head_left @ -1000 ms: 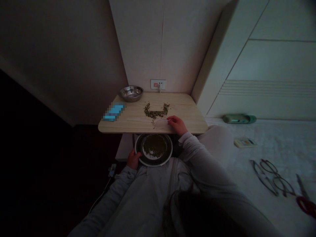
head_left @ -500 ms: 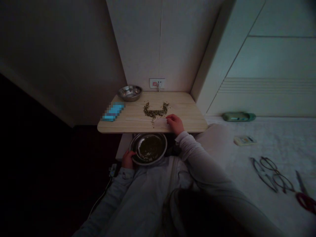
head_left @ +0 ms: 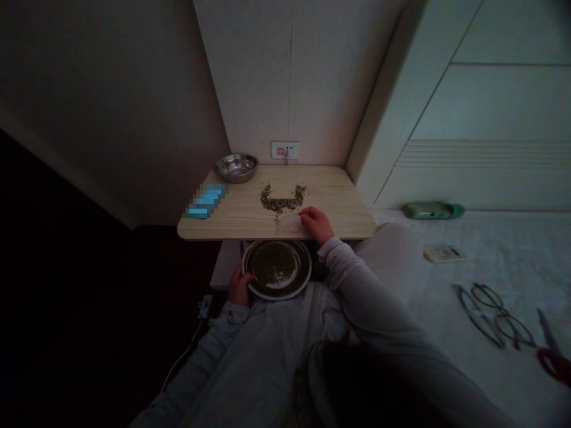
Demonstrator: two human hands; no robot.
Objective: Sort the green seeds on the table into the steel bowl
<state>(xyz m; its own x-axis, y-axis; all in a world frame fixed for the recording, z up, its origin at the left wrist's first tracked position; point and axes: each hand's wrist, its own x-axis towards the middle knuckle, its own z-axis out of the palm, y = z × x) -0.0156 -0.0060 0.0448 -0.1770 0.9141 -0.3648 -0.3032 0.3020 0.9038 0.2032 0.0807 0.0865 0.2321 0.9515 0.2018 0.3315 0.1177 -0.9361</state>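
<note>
Granules, green-brown (head_left: 282,204): loose, in a ragged U with a short tail, mid worktop (head_left: 332,187), the tail trailing towards the near edge.

Pale flat piece (head_left: 289,223): thin, see-through in look, lying beside the granules by the near edge; material unclear.

Right hand (head_left: 318,224): fingertips pinched on the piece's right end.

Basin (head_left: 304,264): pale-rimmed, below the near edge, similar granules (head_left: 274,261) inside.

Left hand (head_left: 239,288): grasping the basin's left rim, thumb over it; fingers underneath hidden.

Metal bowl (head_left: 236,169): upright, far left corner.

Blue item (head_left: 206,201): pixelated, along the left edge.

Wall socket (head_left: 285,150): plug fitted, beyond the far edge.

Stage, as judged: piece set at the granules' near side, basin held beneath the edge.

Demand on any further stroke, as judged: piece low against the wood, basin level, rim close under the edge; stray granules could scatter.
</note>
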